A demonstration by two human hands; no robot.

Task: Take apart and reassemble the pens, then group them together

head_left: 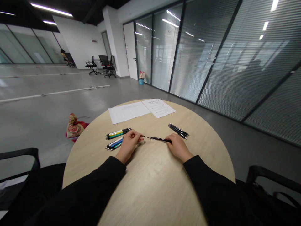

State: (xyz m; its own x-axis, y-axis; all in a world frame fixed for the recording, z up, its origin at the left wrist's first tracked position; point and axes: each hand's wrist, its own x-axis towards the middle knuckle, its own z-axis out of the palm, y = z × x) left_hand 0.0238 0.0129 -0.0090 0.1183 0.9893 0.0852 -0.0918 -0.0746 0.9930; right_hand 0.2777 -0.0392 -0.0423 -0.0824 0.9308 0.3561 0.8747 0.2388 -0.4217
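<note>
My left hand (129, 145) pinches a thin dark pen refill (147, 137) near the middle of a round pale wood table (150, 185). The refill's far end runs toward a black pen barrel (160, 139), which my right hand (178, 147) grips. Close to my left hand lie a bundle of yellow-and-green pens (118, 133) and a bundle of blue-and-white pens (114, 143). A small bundle of black pens (178, 131) lies above my right hand. Two printed white sheets (128, 112) (158, 108) lie at the far edge.
A red-and-beige bag (74, 127) sits on the grey floor left of the table. Black chair armrests (20, 153) (270, 173) flank me. A glass wall with blinds (223, 62) runs along the right. Black office chairs (107, 66) stand in the distance.
</note>
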